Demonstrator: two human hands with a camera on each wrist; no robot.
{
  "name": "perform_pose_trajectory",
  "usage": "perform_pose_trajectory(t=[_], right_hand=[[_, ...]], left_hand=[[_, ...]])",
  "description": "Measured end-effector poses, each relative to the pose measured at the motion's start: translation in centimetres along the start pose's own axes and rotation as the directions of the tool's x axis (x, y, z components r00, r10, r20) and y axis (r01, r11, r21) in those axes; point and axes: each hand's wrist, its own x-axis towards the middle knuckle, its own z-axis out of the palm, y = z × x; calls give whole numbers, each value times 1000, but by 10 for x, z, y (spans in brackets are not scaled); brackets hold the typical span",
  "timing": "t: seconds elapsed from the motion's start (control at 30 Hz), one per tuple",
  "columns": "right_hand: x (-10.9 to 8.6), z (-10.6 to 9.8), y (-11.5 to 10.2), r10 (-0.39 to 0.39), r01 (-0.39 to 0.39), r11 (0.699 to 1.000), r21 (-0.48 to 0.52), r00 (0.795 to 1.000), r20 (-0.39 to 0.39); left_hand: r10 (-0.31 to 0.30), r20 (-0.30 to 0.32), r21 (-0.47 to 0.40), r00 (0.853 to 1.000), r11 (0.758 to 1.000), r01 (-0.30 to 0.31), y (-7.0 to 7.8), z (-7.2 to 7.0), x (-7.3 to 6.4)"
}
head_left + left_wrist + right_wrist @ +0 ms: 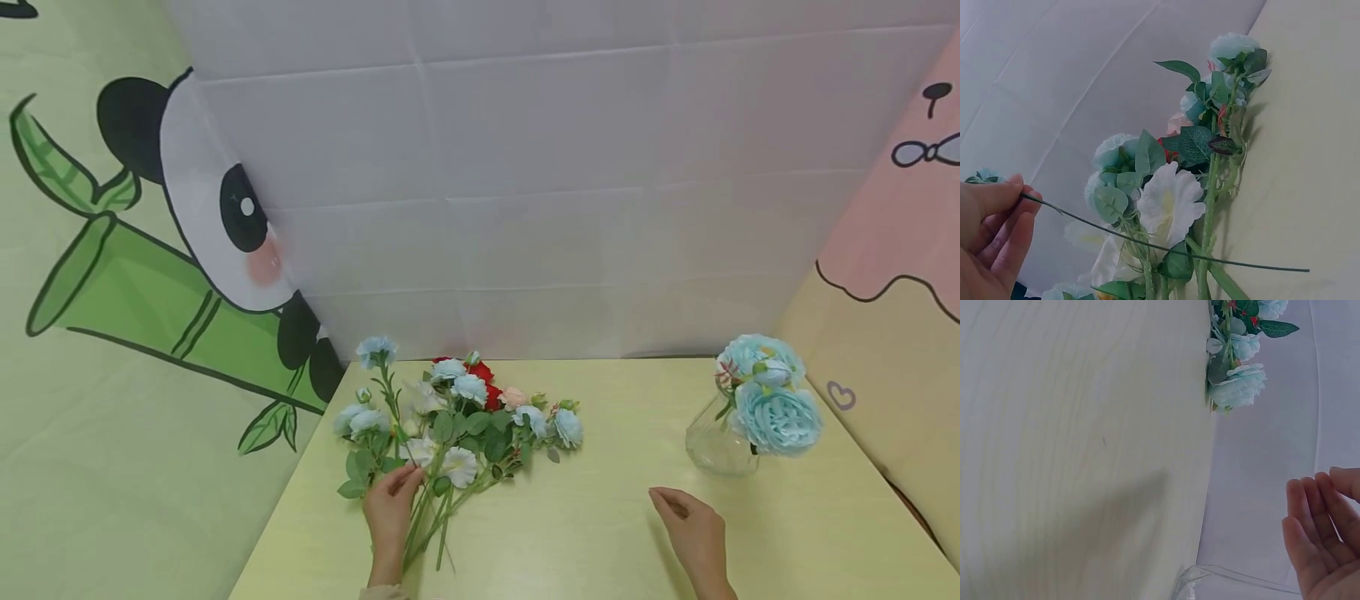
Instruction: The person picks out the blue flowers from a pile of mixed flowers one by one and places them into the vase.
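Note:
My left hand [392, 510] pinches the thin stem of a light blue artificial flower [377, 352], whose head stands above the pile. In the left wrist view the stem [1116, 235] runs out past the fingertips, in front of the other blooms. Beside and beyond this hand lies a heap of artificial flowers [468, 421], pale blue, white, red and pink, with green leaves. Over the table on the right, my right hand [693, 533] holds nothing, its fingers loosely bent. Behind it stands a clear glass vase [720, 454] with large light blue blooms [780, 421] leaning out to the right.
The pale wood-grain table [570, 517] meets a white cloth backdrop [540, 208] at its far edge. Printed cloths hang at the sides, a panda and bamboo [202, 200] on the left and a pink and cream one [892, 225] on the right.

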Motion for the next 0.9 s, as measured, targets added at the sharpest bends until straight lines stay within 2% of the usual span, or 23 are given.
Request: perform_pose_trajectory(t=[0.13, 0.37, 0.5, 0.7, 0.8, 0.9], right_hand=[[0, 0, 1, -3, 3, 1000, -8, 1000, -1], [-1, 1, 1, 14, -14, 1000, -16, 1000, 6], [-1, 2, 2, 31, -30, 999, -10, 999, 16], [-2, 2, 3, 37, -37, 999, -7, 999, 31], [-2, 3, 2, 38, -37, 999, -5, 999, 30], [-3, 3, 2, 32, -32, 999, -4, 999, 26]], left_hand=[[51, -11, -28, 999, 998, -51, 6, -1, -2], [120, -2, -142, 993, 983, -119, 12, 1, -6], [146, 11, -152, 989, 978, -143, 18, 1, -8], [200, 17, -166, 980, 967, -195, 35, 0, -17], [226, 12, -193, 974, 956, -220, 35, 2, -18], [257, 15, -249, 966, 937, -245, 29, 6, -16]])
